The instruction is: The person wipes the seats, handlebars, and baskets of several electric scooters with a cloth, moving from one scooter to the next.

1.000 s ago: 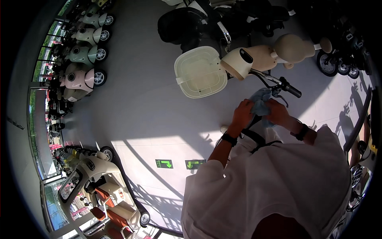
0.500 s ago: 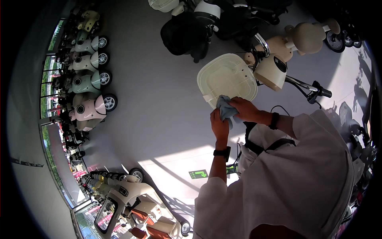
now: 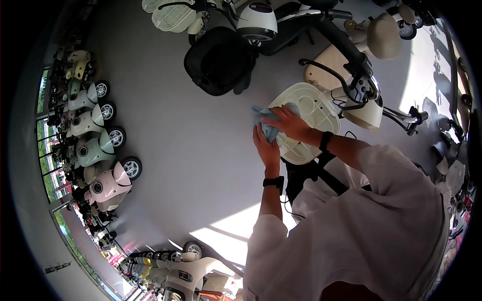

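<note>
While both forearms reach forward from the lower edge, the left hand (image 3: 266, 145) and right hand (image 3: 288, 123) close together on a light blue cloth (image 3: 265, 122), bunched at the left rim of a cream scooter basket (image 3: 311, 113). Right hand lies flat over the rim, fingers spread; left hand grips the cloth from below. Basket's long axis runs up-right to down-left, open side up. Handlebar (image 3: 361, 75) stands just right; black basket (image 3: 218, 60) well apart; pastel scooters (image 3: 98, 145) line the grey floor (image 3: 175, 150) far left.
</note>
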The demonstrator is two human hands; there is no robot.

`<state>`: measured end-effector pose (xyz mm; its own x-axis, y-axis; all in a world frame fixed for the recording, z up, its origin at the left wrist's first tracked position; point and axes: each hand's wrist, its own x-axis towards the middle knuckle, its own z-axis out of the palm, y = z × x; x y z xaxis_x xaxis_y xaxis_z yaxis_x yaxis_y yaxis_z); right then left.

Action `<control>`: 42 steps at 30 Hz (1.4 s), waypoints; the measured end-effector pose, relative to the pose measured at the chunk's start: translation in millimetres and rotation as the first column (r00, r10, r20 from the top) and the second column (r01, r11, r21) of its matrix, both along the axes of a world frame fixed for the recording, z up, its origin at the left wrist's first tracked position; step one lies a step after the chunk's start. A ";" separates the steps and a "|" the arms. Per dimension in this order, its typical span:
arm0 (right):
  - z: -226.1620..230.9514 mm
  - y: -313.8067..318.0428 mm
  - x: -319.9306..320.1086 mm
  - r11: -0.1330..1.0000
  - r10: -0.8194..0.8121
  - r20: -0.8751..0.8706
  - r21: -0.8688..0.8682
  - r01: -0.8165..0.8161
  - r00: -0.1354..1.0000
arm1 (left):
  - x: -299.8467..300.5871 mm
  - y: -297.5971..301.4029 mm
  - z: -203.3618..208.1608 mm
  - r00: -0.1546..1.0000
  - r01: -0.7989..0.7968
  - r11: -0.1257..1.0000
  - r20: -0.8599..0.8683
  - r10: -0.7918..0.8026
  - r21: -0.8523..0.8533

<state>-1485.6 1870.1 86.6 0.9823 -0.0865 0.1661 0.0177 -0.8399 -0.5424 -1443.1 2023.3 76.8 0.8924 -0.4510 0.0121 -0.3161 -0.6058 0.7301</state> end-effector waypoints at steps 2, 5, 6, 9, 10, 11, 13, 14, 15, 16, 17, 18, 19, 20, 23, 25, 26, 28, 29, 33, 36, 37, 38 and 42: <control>-24.6 -20.5 -2.6 0.988 -0.106 -0.062 -0.123 0.098 0.992 | 12.9 -22.5 -16.5 0.979 0.195 0.977 -0.086 -0.187 0.086; -49.0 -42.4 -16.3 0.965 -0.217 -0.115 -0.172 0.196 0.969 | 21.5 -44.8 -45.5 0.912 0.404 0.889 -0.019 -0.410 0.213; -51.1 -46.9 -18.3 0.962 -0.225 -0.123 -0.187 0.200 0.967 | 24.8 -54.3 -50.2 0.895 0.431 0.872 0.010 -0.445 0.231; -54.2 -55.3 -25.0 0.910 -0.390 -0.165 -0.217 0.352 0.906 | 31.4 -85.8 -57.4 0.836 0.526 0.832 0.070 -0.544 0.179; -54.5 -57.8 -26.4 0.864 -0.495 -0.177 -0.201 0.461 0.850 | 32.5 -95.8 -58.0 0.836 0.530 0.831 0.061 -0.546 0.168; -53.0 -59.4 -25.8 0.805 -0.592 -0.187 -0.186 0.564 0.784 | 35.9 -107.4 -57.0 0.813 0.572 0.810 0.040 -0.581 0.130; -52.1 -58.3 -16.8 0.763 -0.645 -0.244 -0.171 0.623 0.724 | 50.2 -122.2 -60.5 0.794 0.604 0.792 0.024 -0.608 0.092; -51.3 -55.9 -14.5 0.717 -0.696 -0.242 -0.181 0.673 0.676 | 52.5 -126.5 -62.5 0.778 0.625 0.778 0.029 -0.627 0.055; -50.8 -52.9 -11.5 0.669 -0.742 -0.238 -0.191 0.718 0.627 | 55.3 -127.9 -64.2 0.763 0.645 0.764 0.035 -0.645 0.020; -50.0 -52.2 -7.6 0.684 -0.730 -0.205 -0.193 0.704 0.652 | 62.0 -125.4 -66.6 0.765 0.643 0.765 0.029 -0.644 0.016; -48.9 -46.3 -8.6 0.672 -0.740 -0.222 -0.206 0.712 0.634 | 64.1 -120.7 -68.7 0.752 0.659 0.752 0.003 -0.660 -0.017; -46.2 -42.0 -5.4 0.688 -0.725 -0.230 -0.216 0.692 0.649 | 67.7 -115.5 -70.9 0.741 0.670 0.741 -0.016 -0.671 -0.047; -43.3 -35.3 -1.3 0.706 -0.708 -0.237 -0.224 0.672 0.666 | 70.7 -105.0 -71.9 0.734 0.676 0.734 -0.026 -0.678 -0.057; -37.2 -22.4 6.2 0.730 -0.683 -0.258 -0.227 0.644 0.683 | 73.1 -87.7 -75.9 0.764 0.642 0.764 -0.030 -0.645 -0.062; -39.2 9.1 11.4 0.792 -0.609 -0.215 -0.206 0.574 0.763 | 72.5 -42.9 -77.4 0.792 0.601 0.793 -0.057 -0.608 -0.100; -35.1 27.5 9.9 0.759 -0.651 -0.265 -0.190 0.623 0.712 | 66.5 -20.8 -76.0 0.790 0.598 0.793 -0.085 -0.608 -0.116; -35.3 35.7 11.0 0.785 -0.617 -0.276 -0.153 0.600 0.737 | 65.3 -9.2 -75.9 0.811 0.558 0.818 -0.117 -0.573 -0.140; -36.9 53.1 12.1 0.824 -0.562 -0.292 -0.122 0.553 0.773 | 63.9 11.6 -80.6 0.833 0.512 0.844 -0.147 -0.533 -0.159; -37.9 60.3 12.7 0.821 -0.566 -0.298 -0.126 0.556 0.769 | 62.5 21.7 -83.4 0.830 0.515 0.842 -0.152 -0.537 -0.162; -43.6 80.4 6.0 0.863 -0.501 -0.219 -0.196 0.466 0.837 | 51.6 54.0 -87.6 0.837 0.496 0.862 -0.207 -0.506 -0.102; -46.5 89.8 -8.9 0.892 -0.442 -0.215 -0.202 0.404 0.871 | 39.8 67.3 -83.7 0.836 0.503 0.860 -0.204 -0.509 -0.086; -47.7 92.7 -14.2 0.896 -0.436 -0.209 -0.189 0.401 0.875 | 36.5 70.4 -82.6 0.836 0.509 0.857 -0.192 -0.514 -0.077; -48.8 95.4 -19.3 0.900 -0.429 -0.203 -0.176 0.398 0.880 | 33.7 73.1 -81.4 0.835 0.517 0.854 -0.180 -0.520 -0.068; -50.4 103.7 -38.7 0.916 -0.396 -0.181 -0.141 0.374 0.900 | 21.8 82.7 -78.7 0.825 0.543 0.838 -0.155 -0.543 -0.048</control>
